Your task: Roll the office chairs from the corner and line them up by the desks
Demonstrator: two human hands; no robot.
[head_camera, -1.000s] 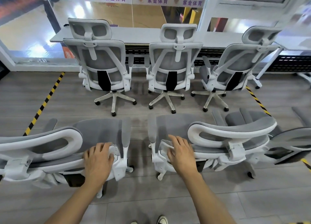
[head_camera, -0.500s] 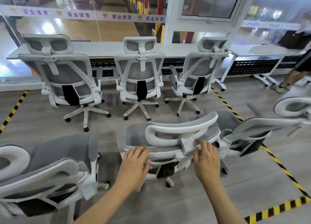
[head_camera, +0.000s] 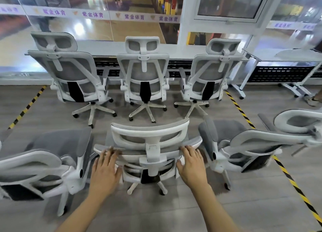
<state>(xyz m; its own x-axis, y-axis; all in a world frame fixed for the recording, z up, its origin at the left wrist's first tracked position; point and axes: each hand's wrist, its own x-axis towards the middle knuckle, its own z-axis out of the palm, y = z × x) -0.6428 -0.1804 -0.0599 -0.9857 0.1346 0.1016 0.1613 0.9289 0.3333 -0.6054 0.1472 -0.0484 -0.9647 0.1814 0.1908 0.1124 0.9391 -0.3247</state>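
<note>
Three grey mesh office chairs with white frames stand in a row at the long white desk (head_camera: 104,48): a left one (head_camera: 69,70), a middle one (head_camera: 142,70) and a right one (head_camera: 209,71). A nearer row holds more of them. The central near chair (head_camera: 149,134) faces the desk directly in front of me. My left hand (head_camera: 104,169) rests with straight fingers on the left top edge of its backrest. My right hand (head_camera: 191,165) presses the right top edge, fingers spread. Another chair (head_camera: 43,162) stands close at its left and one (head_camera: 244,144) at its right.
Yellow-black floor tape runs diagonally at the right (head_camera: 240,110) and at the left (head_camera: 26,108). A second desk on castors (head_camera: 287,56) stands at the far right, with a person's foot (head_camera: 311,100) beside it. One more chair's headrest (head_camera: 299,120) shows at the right edge.
A second ago each hand lay on a different chair. Both hands moved onto the one central chair, which has turned square to the desk with its headrest centred between my hands.
</note>
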